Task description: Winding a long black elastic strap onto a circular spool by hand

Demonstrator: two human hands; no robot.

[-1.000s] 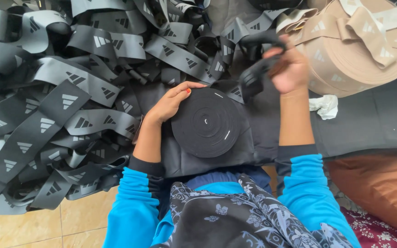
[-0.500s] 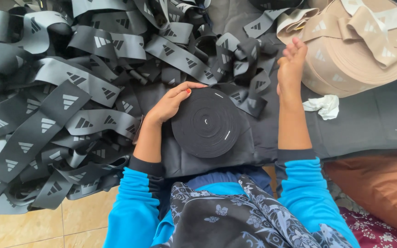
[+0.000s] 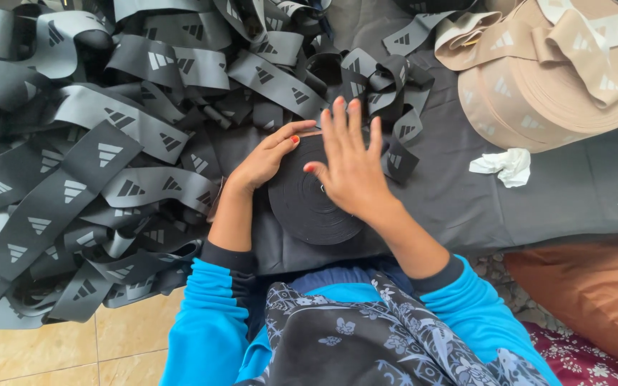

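A flat black roll of elastic band (image 3: 302, 207) lies on a dark grey cloth (image 3: 466, 193) in front of me. My left hand (image 3: 266, 157) rests against the roll's upper left edge, fingers curved along its rim. My right hand (image 3: 352, 161) lies flat on top of the roll, fingers spread and pointing away from me. The loose end of the band (image 3: 384, 93) runs from the roll up into a tangle just beyond my fingertips. Both arms wear bright blue sleeves with black cuffs.
A large heap of loose black and grey band with white triangle marks (image 3: 87, 157) fills the left side. A big beige roll of band (image 3: 552, 71) sits at top right, a crumpled white tissue (image 3: 502, 166) below it. An orange-brown cushion (image 3: 588, 300) lies at lower right, tiled floor (image 3: 51, 350) at lower left.
My right hand let go of the raised band, came down from the upper right and now lies flat on the roll. My left hand has stayed at the roll's edge.
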